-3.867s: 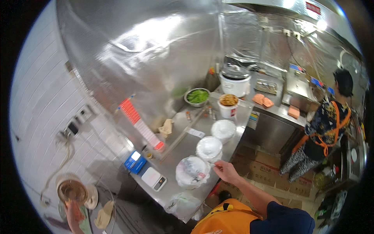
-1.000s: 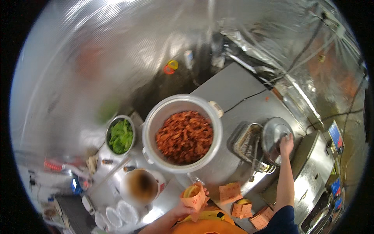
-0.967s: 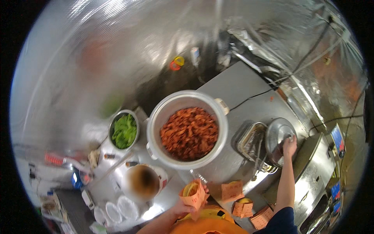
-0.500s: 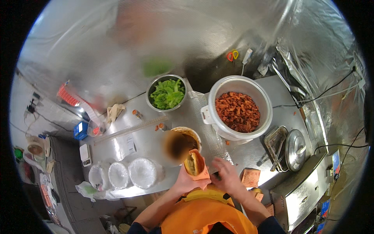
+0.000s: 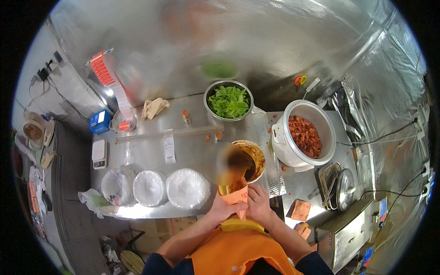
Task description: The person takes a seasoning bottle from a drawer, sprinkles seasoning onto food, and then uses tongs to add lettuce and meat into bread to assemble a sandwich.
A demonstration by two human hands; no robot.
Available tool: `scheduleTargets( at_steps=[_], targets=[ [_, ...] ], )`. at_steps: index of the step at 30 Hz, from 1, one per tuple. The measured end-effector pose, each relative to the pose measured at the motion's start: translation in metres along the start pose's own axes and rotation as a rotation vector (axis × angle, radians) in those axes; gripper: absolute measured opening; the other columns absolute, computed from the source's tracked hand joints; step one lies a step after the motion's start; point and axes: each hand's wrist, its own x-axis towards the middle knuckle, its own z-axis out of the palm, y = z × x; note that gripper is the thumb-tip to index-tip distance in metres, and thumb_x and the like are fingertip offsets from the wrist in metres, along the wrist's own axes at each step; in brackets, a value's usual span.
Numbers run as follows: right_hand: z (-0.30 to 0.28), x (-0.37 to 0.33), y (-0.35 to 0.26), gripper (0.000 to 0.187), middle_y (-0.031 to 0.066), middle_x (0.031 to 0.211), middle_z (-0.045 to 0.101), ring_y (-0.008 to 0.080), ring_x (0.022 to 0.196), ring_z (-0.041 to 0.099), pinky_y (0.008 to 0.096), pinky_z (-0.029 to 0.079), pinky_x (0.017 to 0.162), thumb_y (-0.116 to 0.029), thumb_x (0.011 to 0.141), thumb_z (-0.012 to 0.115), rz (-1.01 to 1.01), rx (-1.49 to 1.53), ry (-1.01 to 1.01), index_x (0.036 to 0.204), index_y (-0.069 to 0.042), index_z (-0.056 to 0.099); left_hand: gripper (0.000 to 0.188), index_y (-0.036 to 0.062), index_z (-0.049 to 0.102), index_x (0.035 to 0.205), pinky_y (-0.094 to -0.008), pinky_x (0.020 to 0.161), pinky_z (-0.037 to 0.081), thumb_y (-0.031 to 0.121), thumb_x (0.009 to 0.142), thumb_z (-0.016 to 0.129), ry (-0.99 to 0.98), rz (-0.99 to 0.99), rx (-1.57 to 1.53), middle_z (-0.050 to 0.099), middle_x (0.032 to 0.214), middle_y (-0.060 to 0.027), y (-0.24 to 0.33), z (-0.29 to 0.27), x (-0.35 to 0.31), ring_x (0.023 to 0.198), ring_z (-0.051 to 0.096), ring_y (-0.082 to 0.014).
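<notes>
In front of my apron, my left hand (image 5: 222, 209) is wrapped around an orange paper sleeve (image 5: 237, 197) with a filled bread bun (image 5: 223, 189) showing at its top. My right hand (image 5: 258, 204) is closed against the sleeve's right side, its fingertips partly hidden behind the paper. Just beyond the hands stands a round bucket (image 5: 261, 161) with brown sauce smeared on its inner wall. A blurred patch covers part of the bun's top and the bucket's left side.
Chopped lettuce fills a steel bowl (image 5: 250, 106) at the back. A white pot (image 5: 293, 153) of reddish meat pieces stands right. Plastic-wrapped stacks (image 5: 188, 189) line the front left edge, near a white scale (image 5: 99, 154). Right lie a wire tray (image 5: 326, 185) and a pot lid (image 5: 344, 189).
My right hand has come in from beside the bun and now touches the paper sleeve. The wrapped bun has tipped toward the bucket. The whole view has shifted.
</notes>
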Motion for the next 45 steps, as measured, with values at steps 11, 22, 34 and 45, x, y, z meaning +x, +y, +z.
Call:
scheduleTargets(
  at_steps=[11, 22, 34, 45],
  targets=[
    [0.014, 0.016, 0.026, 0.034, 0.0082, 0.112, 0.068, 0.0273, 0.103, 0.065, 0.0402, 0.054, 0.084, -0.014, 0.074, 0.068, -0.093, 0.023, -0.246, 0.105, -0.003, 0.073, 0.103, 0.0074, 0.029, 0.151, -0.0387, 0.11, 0.045, 0.007, 0.071, 0.094, 0.201, 0.223, 0.111, 0.05, 0.137, -0.0071, 0.016, -0.014, 0.012, 0.129, 0.052, -0.0184],
    [0.108, 0.036, 0.138, 0.014, 0.0109, 0.104, 0.07, 0.0307, 0.097, 0.07, 0.0432, 0.056, 0.078, -0.014, 0.084, 0.072, -0.103, -0.168, -1.064, 0.096, -0.01, 0.077, 0.106, 0.01, 0.028, 0.149, -0.0392, 0.109, 0.044, 0.007, 0.068, 0.096, 0.388, 0.181, 0.489, 0.046, 0.134, -0.0065, -0.003, -0.04, -0.012, 0.127, 0.05, -0.0211],
    [0.112, 0.061, 0.126, 0.041, 0.0192, 0.074, 0.07, 0.0396, 0.069, 0.069, 0.0486, 0.056, 0.067, -0.042, 0.097, 0.068, 0.427, 0.12, -0.449, 0.084, -0.003, 0.067, 0.111, 0.0074, 0.026, 0.154, -0.0396, 0.11, 0.044, 0.009, 0.068, 0.097, 0.406, 0.177, 0.506, 0.046, 0.138, -0.0095, -0.007, -0.043, -0.027, 0.131, 0.049, -0.0237],
    [0.021, 0.025, 0.123, 0.03, 0.0016, 0.066, 0.063, 0.0083, 0.054, 0.056, 0.0255, 0.045, 0.05, -0.025, 0.104, 0.066, 1.113, 0.842, 0.206, 0.088, 0.0, 0.065, 0.108, 0.0078, 0.026, 0.152, -0.0394, 0.106, 0.049, 0.003, 0.069, 0.095, 0.288, 0.159, 0.578, 0.046, 0.138, -0.0118, -0.007, -0.042, 0.007, 0.128, 0.053, -0.0246]
  ],
)
